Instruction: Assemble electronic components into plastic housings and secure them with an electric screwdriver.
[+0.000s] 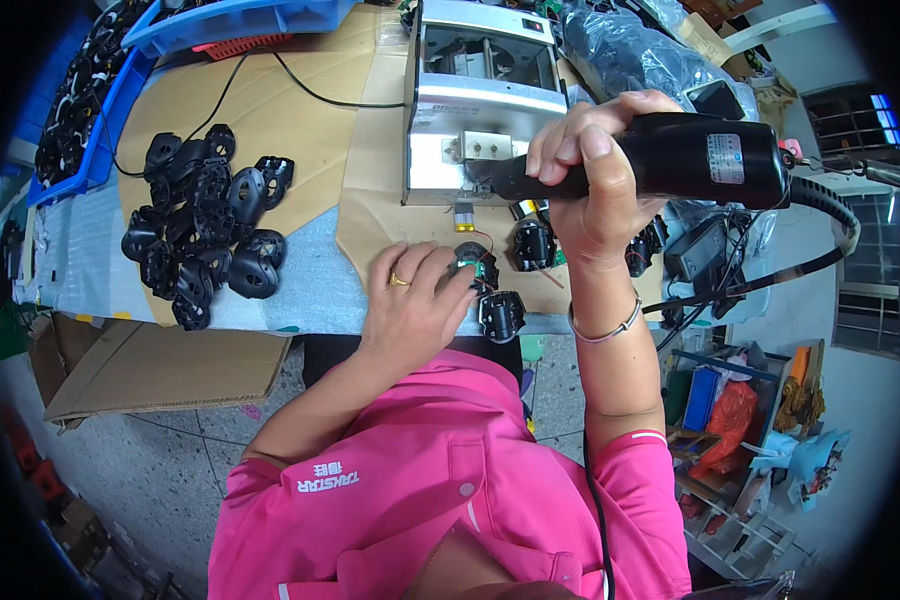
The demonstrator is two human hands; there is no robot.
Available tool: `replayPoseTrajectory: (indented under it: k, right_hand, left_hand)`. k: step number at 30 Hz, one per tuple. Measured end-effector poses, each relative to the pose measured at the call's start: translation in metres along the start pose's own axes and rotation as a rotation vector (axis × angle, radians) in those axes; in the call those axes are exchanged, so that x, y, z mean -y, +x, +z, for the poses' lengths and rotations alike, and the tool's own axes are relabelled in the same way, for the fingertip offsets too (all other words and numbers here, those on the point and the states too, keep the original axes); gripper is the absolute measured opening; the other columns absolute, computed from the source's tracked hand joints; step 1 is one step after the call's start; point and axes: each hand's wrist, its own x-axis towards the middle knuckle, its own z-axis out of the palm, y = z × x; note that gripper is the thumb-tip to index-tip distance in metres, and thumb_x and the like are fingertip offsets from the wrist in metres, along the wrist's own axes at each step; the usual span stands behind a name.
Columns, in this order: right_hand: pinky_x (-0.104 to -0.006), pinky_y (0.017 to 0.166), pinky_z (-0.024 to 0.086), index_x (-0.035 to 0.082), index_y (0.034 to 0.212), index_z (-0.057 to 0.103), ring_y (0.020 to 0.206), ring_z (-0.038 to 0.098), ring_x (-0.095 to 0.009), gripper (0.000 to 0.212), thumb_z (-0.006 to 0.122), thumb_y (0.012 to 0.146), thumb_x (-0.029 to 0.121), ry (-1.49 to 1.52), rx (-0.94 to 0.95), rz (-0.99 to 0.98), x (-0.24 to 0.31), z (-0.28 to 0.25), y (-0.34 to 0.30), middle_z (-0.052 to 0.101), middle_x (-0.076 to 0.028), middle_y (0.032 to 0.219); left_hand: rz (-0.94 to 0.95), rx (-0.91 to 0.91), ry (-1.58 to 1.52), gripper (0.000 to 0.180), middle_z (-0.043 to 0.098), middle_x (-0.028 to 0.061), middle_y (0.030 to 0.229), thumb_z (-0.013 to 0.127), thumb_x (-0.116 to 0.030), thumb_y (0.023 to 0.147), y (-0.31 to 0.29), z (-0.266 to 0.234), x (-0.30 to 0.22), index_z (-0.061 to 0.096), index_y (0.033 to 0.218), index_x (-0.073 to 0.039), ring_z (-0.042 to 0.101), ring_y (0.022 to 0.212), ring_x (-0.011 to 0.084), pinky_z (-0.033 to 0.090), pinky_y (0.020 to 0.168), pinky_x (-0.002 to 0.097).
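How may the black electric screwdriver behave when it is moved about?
The electric screwdriver is probably stiff, given its solid-looking casing. It may feel rear-heavy, since its body widens away from the tip. Its thick, curved cable looks springy and could tug against the right hand.

Below your left, you have a brown cardboard box; to your right, a red plastic bag beside a blue box-like item. Ahead, a red basket (only partly visible) shows beside a blue bin.
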Motion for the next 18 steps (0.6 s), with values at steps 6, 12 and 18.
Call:
replayPoseTrajectory:
  k: [6,12,18]
  right_hand:
    - [-0.0283,0.054,0.051,0.002,0.12,0.036,0.056,0.056,-0.014,0.041,0.057,0.086,-0.008,-0.065,0.024,-0.034,-0.006,0.004,0.0,0.057,-0.007,0.072]
    - [-0.034,0.054,0.049,0.009,0.121,0.038,0.055,0.05,-0.016,0.039,0.058,0.089,-0.001,-0.255,0.09,-0.012,-0.008,0.007,-0.006,0.05,-0.006,0.068]
    - [-0.0334,0.053,0.048,0.008,0.121,0.039,0.055,0.049,-0.015,0.038,0.058,0.089,-0.002,-0.285,0.151,0.015,-0.007,0.008,0.0,0.05,-0.006,0.069]
  left_hand:
    - [-0.001,-0.009,-0.007,0.03,0.056,0.0067,0.111,0.073,-0.023,0.077,0.0,0.0,0.0,0.067,0.105,-0.013,0.051,0.112,0.0253,0.035,0.1,0.0455]
    - [-0.01,0.003,0.002,0.029,0.056,0.0067,0.112,0.073,-0.024,0.078,-0.001,0.001,0.0,0.067,0.104,-0.013,0.05,0.113,0.0255,0.035,0.101,0.046]
    - [-0.015,0.001,-0.015,0.029,0.056,0.0063,0.111,0.073,-0.025,0.078,-0.001,0.0,0.0,0.068,0.104,-0.013,0.05,0.112,0.0256,0.035,0.101,0.0462]
